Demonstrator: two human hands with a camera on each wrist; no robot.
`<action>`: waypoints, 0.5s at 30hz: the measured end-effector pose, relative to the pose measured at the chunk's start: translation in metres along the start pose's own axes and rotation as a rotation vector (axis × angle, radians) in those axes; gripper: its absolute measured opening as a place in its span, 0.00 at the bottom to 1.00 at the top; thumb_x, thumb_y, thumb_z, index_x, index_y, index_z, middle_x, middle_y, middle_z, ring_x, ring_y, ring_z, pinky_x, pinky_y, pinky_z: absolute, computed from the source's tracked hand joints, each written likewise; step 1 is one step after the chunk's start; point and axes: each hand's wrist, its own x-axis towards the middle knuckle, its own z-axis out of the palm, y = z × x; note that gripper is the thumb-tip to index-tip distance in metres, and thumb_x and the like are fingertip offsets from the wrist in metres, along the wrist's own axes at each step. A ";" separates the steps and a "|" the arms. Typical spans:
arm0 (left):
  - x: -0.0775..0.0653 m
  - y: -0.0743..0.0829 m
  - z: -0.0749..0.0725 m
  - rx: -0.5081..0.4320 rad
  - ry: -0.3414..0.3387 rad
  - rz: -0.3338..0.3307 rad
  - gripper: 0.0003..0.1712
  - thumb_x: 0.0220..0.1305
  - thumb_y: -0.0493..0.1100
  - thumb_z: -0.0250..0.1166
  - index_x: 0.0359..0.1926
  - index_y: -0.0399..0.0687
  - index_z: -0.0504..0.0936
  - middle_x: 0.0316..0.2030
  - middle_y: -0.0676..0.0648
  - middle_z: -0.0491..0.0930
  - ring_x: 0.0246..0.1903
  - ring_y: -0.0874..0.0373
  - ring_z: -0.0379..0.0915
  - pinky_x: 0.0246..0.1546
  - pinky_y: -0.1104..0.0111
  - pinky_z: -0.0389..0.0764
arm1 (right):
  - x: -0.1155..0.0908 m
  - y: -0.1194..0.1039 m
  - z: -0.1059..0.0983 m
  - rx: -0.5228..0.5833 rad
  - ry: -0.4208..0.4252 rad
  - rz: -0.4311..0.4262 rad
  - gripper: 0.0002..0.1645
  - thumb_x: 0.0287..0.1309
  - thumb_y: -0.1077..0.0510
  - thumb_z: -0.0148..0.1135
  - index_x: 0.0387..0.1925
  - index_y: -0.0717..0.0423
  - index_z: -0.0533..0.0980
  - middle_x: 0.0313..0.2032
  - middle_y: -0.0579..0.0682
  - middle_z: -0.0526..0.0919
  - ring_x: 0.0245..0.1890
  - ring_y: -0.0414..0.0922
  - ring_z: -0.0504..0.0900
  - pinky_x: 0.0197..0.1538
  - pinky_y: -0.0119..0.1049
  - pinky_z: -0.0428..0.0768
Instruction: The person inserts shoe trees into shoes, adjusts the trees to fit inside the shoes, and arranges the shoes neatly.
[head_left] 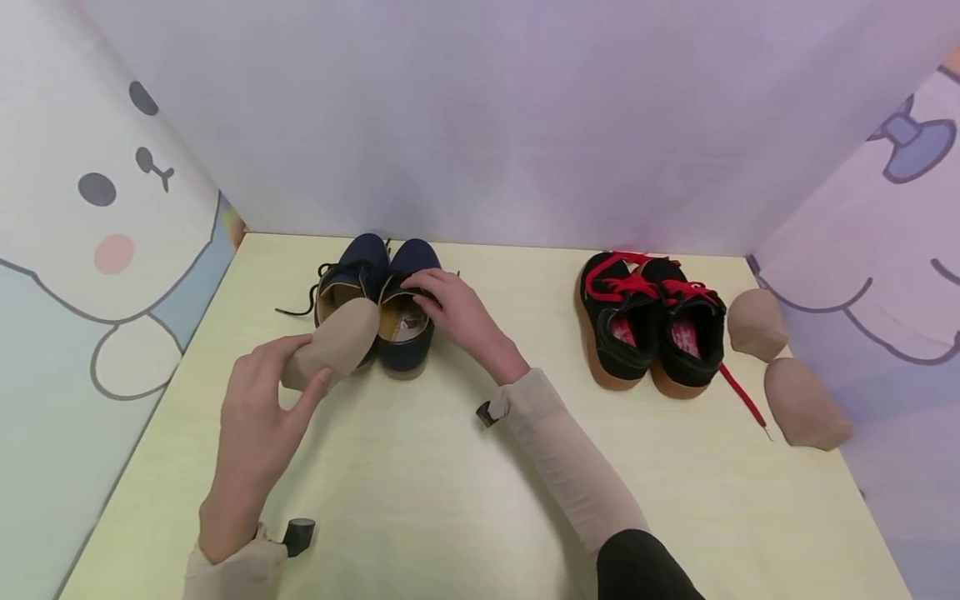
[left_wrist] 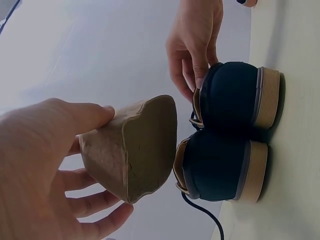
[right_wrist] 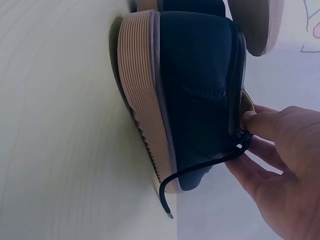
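Note:
My left hand (head_left: 258,417) grips a beige moulded shoe insert (head_left: 337,342), thumb on one side and fingers on the other. The insert is held above the openings of a pair of navy lace-up shoes and partly covers the left shoe (head_left: 365,254) in the head view. In the left wrist view, the hollow end of the insert (left_wrist: 150,145) faces the camera. My right hand (head_left: 465,312) pinches the right navy shoe (head_left: 405,357) at its tongue and lacing. Its thumb (right_wrist: 260,122) lies at the inner edge of the opening. A dark lace (right_wrist: 200,165) hangs down its side.
To the right stands a pair of black shoes (head_left: 618,350) with red laces (head_left: 742,396), one lace trailing on the table (head_left: 465,492). Beside them lie two more beige inserts (head_left: 757,325). A pale cloth backdrop (head_left: 487,125) rises behind the table, with cartoon-printed panels at both sides.

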 end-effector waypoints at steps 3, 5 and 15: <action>-0.001 0.001 0.002 -0.002 -0.011 0.014 0.30 0.58 0.37 0.77 0.62 0.40 0.81 0.54 0.38 0.83 0.53 0.39 0.75 0.53 0.55 0.69 | 0.000 0.000 0.000 -0.003 -0.004 0.021 0.17 0.77 0.58 0.57 0.62 0.49 0.79 0.63 0.49 0.81 0.65 0.46 0.79 0.68 0.40 0.77; -0.001 0.002 0.003 -0.004 -0.018 0.017 0.30 0.57 0.37 0.77 0.62 0.41 0.81 0.54 0.38 0.82 0.53 0.39 0.75 0.53 0.55 0.69 | -0.001 -0.001 0.000 -0.004 -0.004 0.031 0.17 0.77 0.57 0.57 0.62 0.49 0.79 0.63 0.49 0.81 0.65 0.45 0.79 0.68 0.40 0.77; 0.003 0.006 0.013 -0.028 -0.042 0.049 0.31 0.56 0.39 0.79 0.61 0.44 0.82 0.55 0.37 0.81 0.55 0.38 0.73 0.55 0.52 0.70 | 0.000 -0.002 -0.001 0.007 -0.002 0.037 0.16 0.76 0.57 0.59 0.61 0.49 0.80 0.63 0.49 0.82 0.65 0.45 0.79 0.68 0.41 0.77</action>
